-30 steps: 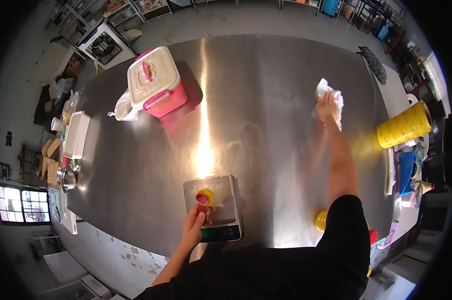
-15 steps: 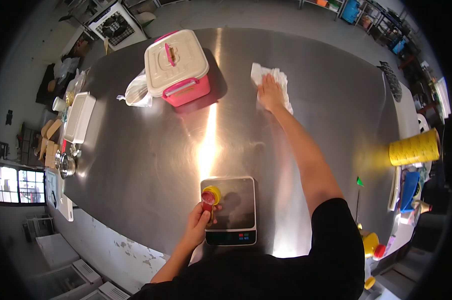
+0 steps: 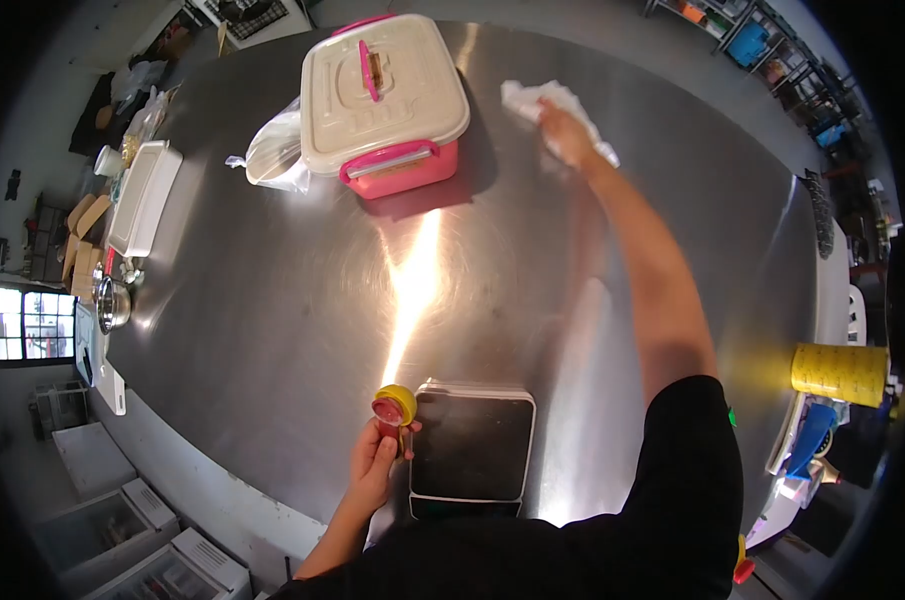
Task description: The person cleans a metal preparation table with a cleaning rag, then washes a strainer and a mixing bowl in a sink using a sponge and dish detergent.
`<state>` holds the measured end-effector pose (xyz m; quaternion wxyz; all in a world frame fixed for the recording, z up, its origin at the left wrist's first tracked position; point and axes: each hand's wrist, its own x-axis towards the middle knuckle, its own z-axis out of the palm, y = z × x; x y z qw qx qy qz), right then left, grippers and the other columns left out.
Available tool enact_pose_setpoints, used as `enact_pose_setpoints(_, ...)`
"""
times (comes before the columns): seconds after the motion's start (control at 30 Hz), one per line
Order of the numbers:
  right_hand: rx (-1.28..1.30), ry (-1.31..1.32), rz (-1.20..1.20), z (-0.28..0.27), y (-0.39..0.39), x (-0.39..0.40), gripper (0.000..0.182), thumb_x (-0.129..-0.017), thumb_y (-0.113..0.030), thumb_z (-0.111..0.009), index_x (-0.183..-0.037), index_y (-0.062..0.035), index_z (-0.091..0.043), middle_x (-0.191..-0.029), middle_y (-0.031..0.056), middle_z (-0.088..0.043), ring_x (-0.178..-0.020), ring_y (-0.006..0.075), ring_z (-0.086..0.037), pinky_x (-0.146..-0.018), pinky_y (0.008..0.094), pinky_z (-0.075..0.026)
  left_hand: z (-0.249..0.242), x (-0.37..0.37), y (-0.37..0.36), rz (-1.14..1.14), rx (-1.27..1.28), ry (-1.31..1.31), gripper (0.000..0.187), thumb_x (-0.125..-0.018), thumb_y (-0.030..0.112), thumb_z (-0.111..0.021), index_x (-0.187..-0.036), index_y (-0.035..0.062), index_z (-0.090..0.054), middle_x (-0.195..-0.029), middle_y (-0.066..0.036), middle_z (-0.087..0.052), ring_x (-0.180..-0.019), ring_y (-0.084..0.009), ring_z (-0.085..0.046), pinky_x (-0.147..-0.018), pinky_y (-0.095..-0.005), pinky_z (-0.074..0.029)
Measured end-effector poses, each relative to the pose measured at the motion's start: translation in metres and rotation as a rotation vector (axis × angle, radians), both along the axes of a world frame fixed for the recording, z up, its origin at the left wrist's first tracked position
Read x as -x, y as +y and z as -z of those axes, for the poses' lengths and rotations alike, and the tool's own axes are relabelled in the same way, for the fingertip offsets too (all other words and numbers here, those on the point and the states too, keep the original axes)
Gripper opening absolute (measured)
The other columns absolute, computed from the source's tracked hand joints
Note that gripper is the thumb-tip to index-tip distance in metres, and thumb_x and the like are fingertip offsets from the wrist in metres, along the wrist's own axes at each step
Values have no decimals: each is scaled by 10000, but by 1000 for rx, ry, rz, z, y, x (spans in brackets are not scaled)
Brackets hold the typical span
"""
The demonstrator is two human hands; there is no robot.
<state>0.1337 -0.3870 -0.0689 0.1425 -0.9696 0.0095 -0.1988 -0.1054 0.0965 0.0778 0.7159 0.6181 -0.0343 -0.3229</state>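
Held in my left hand point(image 3: 370, 468) are red and yellow measuring spoons point(image 3: 394, 405), their round bowls facing up and the handles pinched between thumb and fingers. They are just left of a kitchen scale point(image 3: 472, 445) with a dark square platform; its front panel is partly hidden by my body. Far out on the metal table, my right hand point(image 3: 569, 137) grips a crumpled white cloth point(image 3: 528, 98) that lies on the surface. The fingertips are partly lost in its folds.
A pink box with a cream lid point(image 3: 387, 100) stands on the steel table point(image 3: 272, 340), beside a clear plastic bag point(image 3: 277, 150). White tray point(image 3: 144, 200) and metal bowl point(image 3: 113, 303) line the left edge. A yellow roll point(image 3: 840, 375) sits at the right.
My right hand has gone from lying flat on the cloth to bunching it, slightly farther out. The measuring spoons have moved from over the scale to its left edge. The view has shifted.
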Motion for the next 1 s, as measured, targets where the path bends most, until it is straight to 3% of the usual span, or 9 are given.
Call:
enact_pose_setpoints(0.03, 13, -5, 4, 0, 11, 9, 372, -888, -212, -286, -1147, -6, -456, -1171, 184, -471, -1067, 309, -455, -920, 374, -335, -3, 3, 0, 44, 18, -12, 320, -883, 219, -406, -1117, 1, -413, -1035, -108, -523, -736, -87, -456, -691, -221, -396)
enact_pose_setpoints(0.2, -298, 153, -268, -19, 136, 104, 324, -874, -160, -377, -1138, -1, -478, -1228, 154, -436, -1164, 277, -375, -997, 342, -249, -14, 21, 1, 120, 9, -2, 285, -887, 191, -391, -1090, -4, -434, -1036, -95, -527, -720, -73, -448, -669, -200, -388)
enact_pose_setpoints(0.47, -365, 291, -535, -30, 319, 166, 365, -896, -200, -296, -1168, -2, -438, -1295, 193, -337, -1231, 295, -272, -1020, 364, -191, -31, 46, 58, 202, 139, -26, 234, -891, 192, -380, -1031, 24, -462, -1006, -77, -537, -683, -64, -444, -652, -193, -378)
enact_pose_setpoints(0.6, -412, 363, -528, -37, 357, 142, 385, -902, -235, -289, -1176, -6, -435, -1304, 195, -323, -1244, 306, -246, -1022, 368, -179, -36, 42, 111, 220, 126, -56, 241, -893, 183, -369, -1047, 20, -458, -1010, -80, -535, -679, -61, -447, -657, -196, -383)
enact_pose_setpoints(0.8, -497, 309, -234, -42, 447, 100, 438, -908, -301, -311, -1231, -12, -373, -1317, 178, -317, -1245, 283, -258, -1020, 345, -182, -33, -1, 220, 176, 123, -137, 255, -892, 181, -372, -1065, 10, -449, -1015, -89, -534, -674, -55, -450, -657, -196, -385)
enact_pose_setpoints(0.87, -1101, 441, -212, -56, 491, 99, 428, -895, -278, -354, -1237, -22, -373, -1285, 151, -376, -1211, 248, -324, -990, 333, -251, -31, -22, 260, 142, 151, -194, 243, -891, 179, -375, -1046, 10, -456, -1004, -96, -537, -662, -54, -453, -646, -195, -384)
enact_pose_setpoints(0.9, -1104, 449, -222, -66, 517, 101, 428, -895, -278, -354, -1237, -22, -373, -1285, 151, -376, -1211, 248, -324, -990, 333, -251, -37, -33, 279, 123, 124, -221, 238, -891, 179, -375, -1036, 10, -460, -998, -97, -539, -656, -55, -453, -643, -196, -383)
enact_pose_setpoints(0.97, -1988, 466, -213, -79, 572, 106, 411, -878, -243, -391, -1230, -31, -383, -1224, 130, -441, -1160, 218, -383, -940, 315, -323, -47, -52, 312, 52, 42, -282, 223, -891, 181, -365, -1002, 23, -477, -976, -81, -549, -643, -61, -456, -619, -194, -375)
enact_pose_setpoints(1.0, -2160, 423, -260, -59, 593, 100, 392, -866, -209, -394, -1216, -33, -391, -1187, 128, -466, -1141, 220, -398, -907, 315, -359, -48, -61, 328, 15, 25, -307, 222, -889, 189, -373, -996, 26, -478, -970, -89, -549, -634, -68, -467, -599, -197, -379)
